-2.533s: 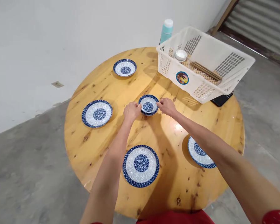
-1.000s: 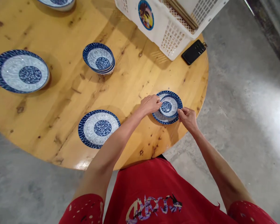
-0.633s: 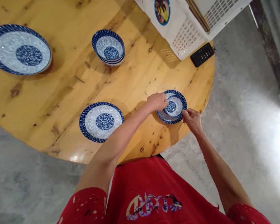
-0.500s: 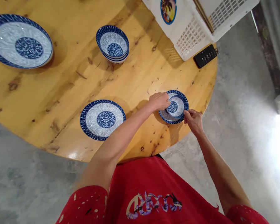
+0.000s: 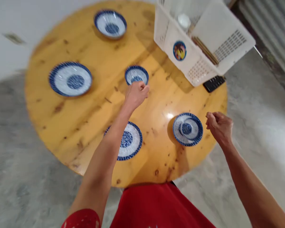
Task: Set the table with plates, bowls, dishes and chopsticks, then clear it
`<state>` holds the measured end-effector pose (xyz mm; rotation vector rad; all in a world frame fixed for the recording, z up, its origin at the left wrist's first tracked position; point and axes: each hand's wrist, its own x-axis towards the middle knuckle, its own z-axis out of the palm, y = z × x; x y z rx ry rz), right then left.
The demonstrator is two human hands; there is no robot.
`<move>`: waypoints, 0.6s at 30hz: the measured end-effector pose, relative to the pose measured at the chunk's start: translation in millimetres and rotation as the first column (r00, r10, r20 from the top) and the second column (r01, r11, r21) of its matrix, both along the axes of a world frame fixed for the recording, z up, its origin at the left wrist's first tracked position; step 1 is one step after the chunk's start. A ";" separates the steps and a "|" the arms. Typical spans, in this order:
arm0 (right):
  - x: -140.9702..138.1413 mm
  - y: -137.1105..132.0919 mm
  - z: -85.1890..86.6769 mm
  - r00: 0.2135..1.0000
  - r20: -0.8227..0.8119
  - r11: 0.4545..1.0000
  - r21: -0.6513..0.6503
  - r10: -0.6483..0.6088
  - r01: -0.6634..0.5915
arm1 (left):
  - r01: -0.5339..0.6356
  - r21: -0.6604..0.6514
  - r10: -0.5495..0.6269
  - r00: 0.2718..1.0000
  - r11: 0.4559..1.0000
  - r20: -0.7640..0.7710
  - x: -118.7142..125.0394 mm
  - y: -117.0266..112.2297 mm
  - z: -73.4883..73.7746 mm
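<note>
My left hand (image 5: 137, 94) is over the near side of the stacked blue-and-white bowls (image 5: 136, 71), hiding their front rim. Its fingers are curled in, and I cannot see whether they touch the stack. My right hand (image 5: 219, 126) hovers just right of a blue-rimmed plate (image 5: 176, 130), its fingers pinched together with nothing visible in them. A small bowl (image 5: 192, 129) sits on that plate. Beneath my left forearm lies another blue-and-white plate (image 5: 134, 139), partly covered by the arm.
Two larger blue-and-white dishes (image 5: 59, 83) (image 5: 110, 25) stand farther left and at the back of the round wooden table (image 5: 90, 126). A white plastic basket (image 5: 166, 41) with sticks (image 5: 205, 50) in it is at the back right. Beside it lies a black phone-like object (image 5: 213, 83).
Both hands have let go of the small bowl on the right plate. My left hand has moved left and away from me to the bowl stack; my right hand has drawn off rightward. The view has shifted.
</note>
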<state>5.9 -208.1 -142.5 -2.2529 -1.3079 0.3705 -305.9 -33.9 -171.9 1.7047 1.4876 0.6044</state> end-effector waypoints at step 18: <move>-182.7 242.7 -44.9 0.907 -0.023 0.894 -0.160 0.421 -0.419 | -0.098 -0.028 0.080 0.924 0.995 -0.373 -68.6 86.8 -10.0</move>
